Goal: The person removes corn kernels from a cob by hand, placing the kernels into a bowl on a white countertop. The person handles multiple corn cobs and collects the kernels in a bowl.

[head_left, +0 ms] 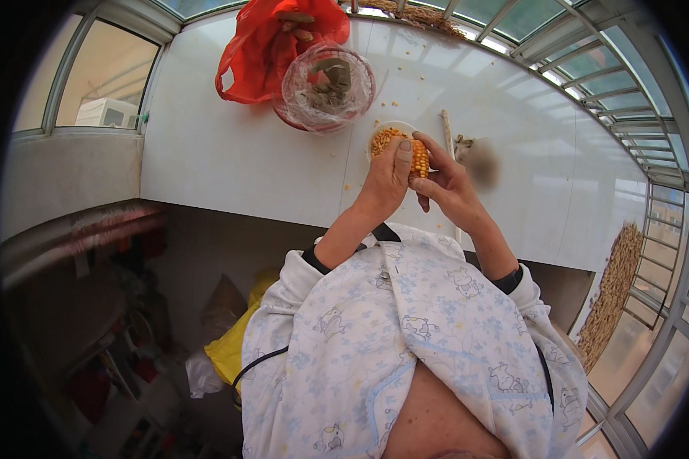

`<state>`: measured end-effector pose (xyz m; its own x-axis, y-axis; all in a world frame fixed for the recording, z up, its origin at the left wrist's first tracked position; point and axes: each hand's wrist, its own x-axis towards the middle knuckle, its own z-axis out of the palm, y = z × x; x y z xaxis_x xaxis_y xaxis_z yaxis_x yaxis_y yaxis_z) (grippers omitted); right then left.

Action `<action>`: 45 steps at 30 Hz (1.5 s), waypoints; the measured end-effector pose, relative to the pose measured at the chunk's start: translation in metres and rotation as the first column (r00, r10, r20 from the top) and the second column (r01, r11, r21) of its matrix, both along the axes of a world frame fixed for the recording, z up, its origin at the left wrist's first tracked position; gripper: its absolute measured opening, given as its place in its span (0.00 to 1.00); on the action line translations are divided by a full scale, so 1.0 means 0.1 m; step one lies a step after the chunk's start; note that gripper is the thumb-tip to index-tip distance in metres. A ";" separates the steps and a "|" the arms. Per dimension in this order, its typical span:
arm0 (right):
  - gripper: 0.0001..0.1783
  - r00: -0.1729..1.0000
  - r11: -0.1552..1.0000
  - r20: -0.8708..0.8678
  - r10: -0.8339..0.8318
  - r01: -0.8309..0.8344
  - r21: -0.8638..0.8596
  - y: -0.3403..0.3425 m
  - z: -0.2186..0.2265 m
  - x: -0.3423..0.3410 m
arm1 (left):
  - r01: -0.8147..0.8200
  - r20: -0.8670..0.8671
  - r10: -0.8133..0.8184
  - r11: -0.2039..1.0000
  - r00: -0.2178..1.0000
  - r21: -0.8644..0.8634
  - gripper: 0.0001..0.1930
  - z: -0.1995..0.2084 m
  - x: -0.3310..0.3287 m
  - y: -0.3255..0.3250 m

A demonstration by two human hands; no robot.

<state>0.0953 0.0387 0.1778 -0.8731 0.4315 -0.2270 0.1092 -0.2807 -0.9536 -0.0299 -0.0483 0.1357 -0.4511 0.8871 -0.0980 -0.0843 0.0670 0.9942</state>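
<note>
An ear of dried yellow corn (419,159) is held between my two hands, above the white counter (245,164). My left hand (389,176) wraps its left side, with the thumb pressed along the kernels. On the other side my right hand (448,180) grips it, fingers around the far end and thumb near the lower end. Just beyond my left hand sits a round white bowl (373,138) with loose corn kernels (389,138) in it, partly hidden by that hand.
At the back stand a bowl lined with clear plastic (360,88) and a red plastic bag (256,53). A thin pale stick (447,134) and a greyish clump (464,147) lie right of my hands. Stray kernels dot the counter. Barred windows (589,76) edge the right.
</note>
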 end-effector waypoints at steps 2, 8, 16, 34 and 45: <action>0.38 1.000 1.000 -0.031 -0.002 0.002 -0.013 0.01 0.01 0.00 | -0.046 -0.045 0.047 0.999 0.998 0.022 0.23 0.02 0.02 0.02; 0.39 1.000 1.000 -0.020 -0.002 0.002 -0.007 0.14 0.09 0.08 | -0.124 -0.123 0.132 0.989 0.984 0.077 0.22 0.11 0.13 0.17; 0.37 0.999 0.999 -0.009 0.041 -0.041 0.001 0.24 0.22 0.21 | -0.105 -0.098 0.112 0.992 0.989 0.067 0.20 0.30 0.27 0.18; 0.39 0.999 0.999 -0.017 0.030 -0.030 0.016 0.23 0.15 0.22 | -0.149 0.091 0.146 0.989 0.985 0.021 0.23 0.22 0.31 0.23; 0.38 0.999 0.999 0.017 0.043 -0.043 -0.015 0.22 0.11 0.22 | -0.217 -0.011 0.217 0.976 0.976 0.033 0.23 0.08 0.30 0.24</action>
